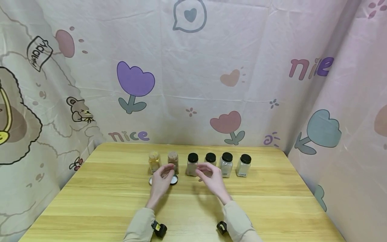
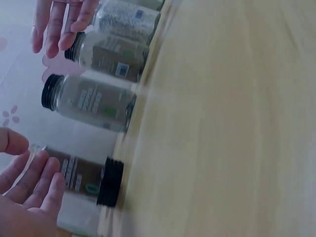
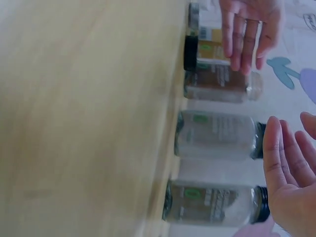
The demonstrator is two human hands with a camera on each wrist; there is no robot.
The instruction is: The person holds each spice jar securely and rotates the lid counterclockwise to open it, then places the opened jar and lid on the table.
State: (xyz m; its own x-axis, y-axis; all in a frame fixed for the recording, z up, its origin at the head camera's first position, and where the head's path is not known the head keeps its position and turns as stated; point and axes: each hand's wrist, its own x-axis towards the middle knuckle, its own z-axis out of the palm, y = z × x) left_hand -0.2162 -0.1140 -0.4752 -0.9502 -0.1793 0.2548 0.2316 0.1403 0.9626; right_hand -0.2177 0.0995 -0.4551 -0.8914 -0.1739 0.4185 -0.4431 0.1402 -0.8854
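My left hand (image 1: 162, 178) hovers with bent fingers in front of an uncapped jar of brown contents (image 1: 173, 157), holding nothing. To its left stands an uncapped jar of yellowish contents (image 1: 154, 160). Before these two jars, one black lid (image 1: 174, 180) lies with its white inside up; another lid (image 1: 150, 180) is partly hidden by the hand. My right hand (image 1: 213, 178), likewise holding nothing, is raised by a black-capped jar (image 1: 192, 167) and partly covers a second capped jar (image 1: 210, 157). In the right wrist view, the right fingers (image 3: 281, 158) are loosely extended near a capped jar (image 3: 217, 133).
Farther right in the row are two more black-capped jars, one with pale contents (image 1: 225, 166) and one at the end (image 1: 243, 165). The wooden table (image 1: 193, 215) meets a printed curtain (image 1: 181, 84) behind the jars. Small black devices (image 1: 160, 230) sit at the wrists.
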